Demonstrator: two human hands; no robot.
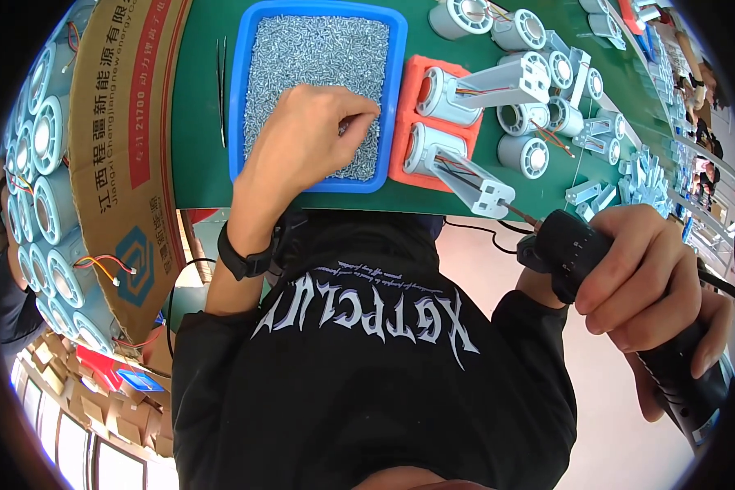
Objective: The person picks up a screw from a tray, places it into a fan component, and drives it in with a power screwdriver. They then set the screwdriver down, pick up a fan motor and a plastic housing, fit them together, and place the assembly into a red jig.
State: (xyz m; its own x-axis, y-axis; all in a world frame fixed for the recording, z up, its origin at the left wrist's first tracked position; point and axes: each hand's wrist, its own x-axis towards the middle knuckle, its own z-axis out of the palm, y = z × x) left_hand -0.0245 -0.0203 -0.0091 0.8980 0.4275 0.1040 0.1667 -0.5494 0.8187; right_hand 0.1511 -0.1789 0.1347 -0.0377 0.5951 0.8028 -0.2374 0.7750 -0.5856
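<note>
My left hand [310,131] is over a blue tray [237,106] filled with small silver screws [318,49]. Its thumb and forefinger are pinched together near the tray's right side; whatever they hold is too small to make out. My right hand [645,286] grips a black electric screwdriver [576,249], whose bit points to the end of a white bracket [486,194]. That bracket extends from the nearer of two white cylindrical motors [420,147] seated in a red foam holder [404,122]. A second bracket [506,82] sticks out from the farther motor [437,91].
Several more white motors [523,155] with wires stand right of the holder. Loose white brackets [645,184] are piled farther right. Black tweezers [221,94] lie left of the tray. A cardboard box [139,188] of motors borders the green table [200,155] at left.
</note>
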